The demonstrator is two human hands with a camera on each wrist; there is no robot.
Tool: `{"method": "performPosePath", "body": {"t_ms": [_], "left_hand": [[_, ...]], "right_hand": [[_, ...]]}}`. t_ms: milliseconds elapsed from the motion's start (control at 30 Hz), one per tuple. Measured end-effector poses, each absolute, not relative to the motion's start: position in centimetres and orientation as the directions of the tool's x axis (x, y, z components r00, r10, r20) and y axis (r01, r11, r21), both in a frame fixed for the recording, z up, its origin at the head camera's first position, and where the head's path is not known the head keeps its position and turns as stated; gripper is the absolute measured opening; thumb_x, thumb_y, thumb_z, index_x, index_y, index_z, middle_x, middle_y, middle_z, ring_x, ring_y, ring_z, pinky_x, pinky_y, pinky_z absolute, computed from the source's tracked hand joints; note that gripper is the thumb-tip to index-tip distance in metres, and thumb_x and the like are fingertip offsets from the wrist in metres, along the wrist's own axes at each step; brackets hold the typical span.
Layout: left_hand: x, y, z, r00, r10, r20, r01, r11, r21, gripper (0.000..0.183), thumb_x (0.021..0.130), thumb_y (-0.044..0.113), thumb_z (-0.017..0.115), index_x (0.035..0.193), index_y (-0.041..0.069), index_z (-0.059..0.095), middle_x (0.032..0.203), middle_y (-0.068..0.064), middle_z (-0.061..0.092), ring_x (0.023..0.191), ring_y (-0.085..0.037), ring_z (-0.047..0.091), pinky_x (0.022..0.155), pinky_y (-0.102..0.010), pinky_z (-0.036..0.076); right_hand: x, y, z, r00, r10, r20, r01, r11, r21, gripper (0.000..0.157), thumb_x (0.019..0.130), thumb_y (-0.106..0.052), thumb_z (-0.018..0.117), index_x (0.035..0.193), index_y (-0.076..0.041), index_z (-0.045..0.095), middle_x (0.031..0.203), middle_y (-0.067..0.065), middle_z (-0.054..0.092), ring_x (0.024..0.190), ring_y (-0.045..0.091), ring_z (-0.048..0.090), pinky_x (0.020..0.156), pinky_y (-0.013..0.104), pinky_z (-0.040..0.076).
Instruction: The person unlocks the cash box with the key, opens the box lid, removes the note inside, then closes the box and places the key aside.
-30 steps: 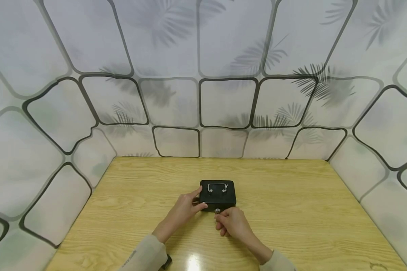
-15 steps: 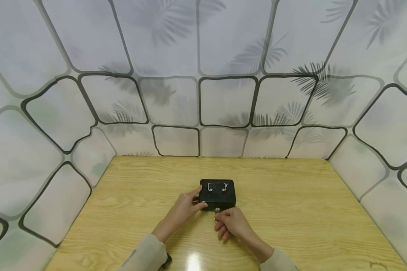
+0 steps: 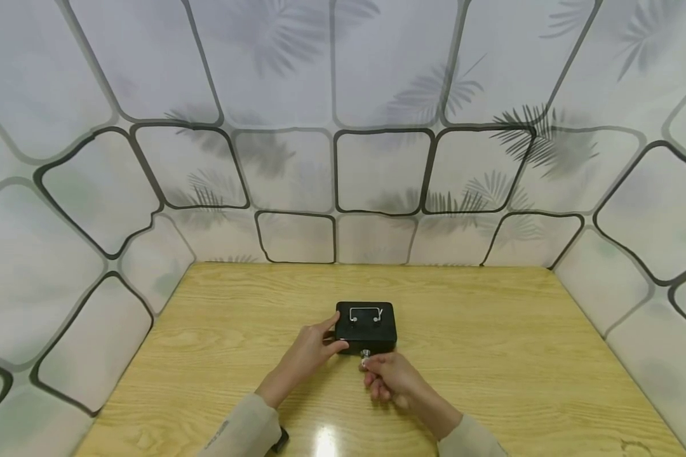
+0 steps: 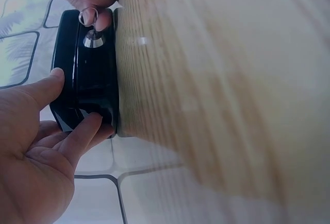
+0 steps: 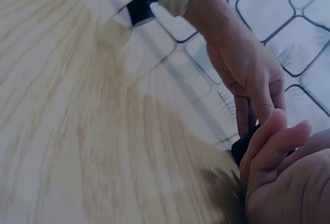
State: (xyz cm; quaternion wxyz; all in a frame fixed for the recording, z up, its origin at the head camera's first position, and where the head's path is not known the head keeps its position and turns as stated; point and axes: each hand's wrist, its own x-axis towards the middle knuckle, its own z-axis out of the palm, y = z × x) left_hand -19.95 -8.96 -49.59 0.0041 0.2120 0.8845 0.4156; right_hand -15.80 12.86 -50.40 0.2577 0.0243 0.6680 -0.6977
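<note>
A small black cash box (image 3: 368,331) with a wire handle (image 3: 366,310) on its lid sits on the wooden table. My left hand (image 3: 309,352) holds its left end, thumb at the front edge of the lid and fingers along the side. On the front of the box, a silver lock (image 4: 94,39) sticks out with a key (image 4: 95,28) in it. My right hand (image 3: 396,376) pinches the key just in front of the lock; a key ring (image 4: 82,14) shows by the fingertips. From the right wrist, my fingers cover most of the box.
The wooden tabletop (image 3: 491,343) runs around the box on all sides. Patterned curtain walls (image 3: 377,171) stand behind the table and along both sides. A black band-like object (image 3: 281,440) shows at the left sleeve (image 3: 246,425).
My right hand has turned slightly at the key, its lower fingers shifting, and sits a touch farther right. The left hand and the box stay as they were.
</note>
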Motion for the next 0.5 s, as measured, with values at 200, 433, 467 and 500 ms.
{"method": "performPosePath", "body": {"t_ms": [200, 433, 467, 500], "left_hand": [[-19.87, -9.00, -49.51, -0.910, 0.378, 0.170, 0.374, 0.569, 0.732, 0.070, 0.096, 0.024, 0.075, 0.151, -0.008, 0.045, 0.139, -0.028, 0.058, 0.115, -0.032, 0.068, 0.081, -0.033, 0.059], [-19.78, -8.86, -49.51, -0.910, 0.379, 0.167, 0.368, 0.556, 0.745, 0.070, 0.096, 0.023, 0.076, 0.151, -0.008, 0.045, 0.139, -0.029, 0.057, 0.116, -0.034, 0.068, 0.086, -0.039, 0.059], [-19.78, -8.86, -49.53, -0.911, 0.378, 0.166, 0.367, 0.556, 0.746, 0.070, 0.096, 0.022, 0.075, 0.151, -0.008, 0.045, 0.139, -0.029, 0.057, 0.116, -0.034, 0.068, 0.086, -0.039, 0.059], [-19.78, -8.84, -49.54, -0.911, 0.377, 0.167, 0.367, 0.556, 0.746, 0.070, 0.096, 0.022, 0.075, 0.151, -0.008, 0.045, 0.139, -0.029, 0.057, 0.116, -0.033, 0.068, 0.086, -0.038, 0.059]], "right_hand": [[-15.90, 13.14, -50.27, -0.834, -0.362, -0.417, 0.460, -0.038, -0.887, 0.025, 0.109, -0.007, 0.048, 0.112, 0.012, 0.065, 0.070, 0.000, 0.059, 0.049, -0.002, 0.053, 0.042, 0.008, 0.036], [-15.95, 13.27, -50.16, -0.817, -0.385, -0.429, 0.483, -0.051, -0.874, 0.025, 0.109, -0.007, 0.047, 0.111, 0.010, 0.065, 0.069, -0.002, 0.060, 0.050, -0.003, 0.052, 0.042, 0.008, 0.036], [-15.98, 13.28, -50.18, -0.814, -0.388, -0.433, 0.488, -0.052, -0.871, 0.025, 0.109, -0.007, 0.047, 0.111, 0.010, 0.065, 0.069, -0.002, 0.060, 0.050, -0.003, 0.053, 0.042, 0.008, 0.037], [-16.01, 13.30, -50.19, -0.810, -0.391, -0.437, 0.494, -0.054, -0.868, 0.025, 0.109, -0.007, 0.046, 0.111, 0.009, 0.065, 0.069, -0.002, 0.060, 0.050, -0.003, 0.053, 0.042, 0.008, 0.037]]}}
